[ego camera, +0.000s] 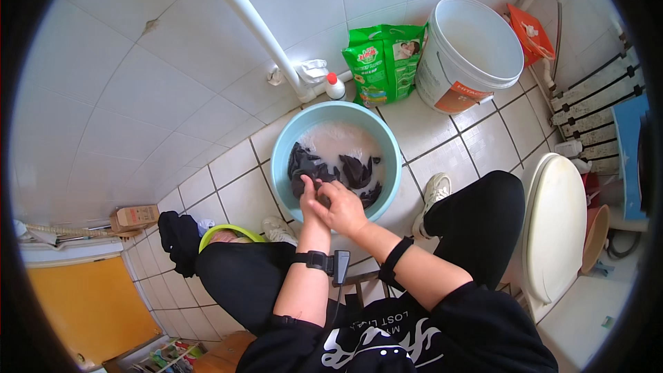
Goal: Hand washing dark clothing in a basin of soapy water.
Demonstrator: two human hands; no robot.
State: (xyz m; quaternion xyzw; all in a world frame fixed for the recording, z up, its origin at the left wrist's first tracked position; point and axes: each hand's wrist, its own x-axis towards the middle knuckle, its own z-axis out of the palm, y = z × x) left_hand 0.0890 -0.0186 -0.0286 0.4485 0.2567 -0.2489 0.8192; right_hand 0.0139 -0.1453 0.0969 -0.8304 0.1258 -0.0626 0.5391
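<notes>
A round light-blue plastic basin [394,166] stands on the tiled floor between my feet, with cloudy, sudsy water in it. Dark wet cloth [356,171] lies partly under the water, mostly at the left and near side. My left hand [312,199] and my right hand [339,206] meet over the basin's near edge, both on a bunched part of the dark cloth. The fingers of my right hand curl over it against my left palm. My left thumb points away from me. Part of the bunched cloth is hidden by my fingers.
Behind the basin stand a white bottle with a red cap [335,87], a green detergent bag [386,65] and a white bucket [469,52]. A white pipe [254,20] runs down the wall. A toilet [557,228] is at right. Black cloth [176,243] hangs beside a lime-green basin [243,230] at left.
</notes>
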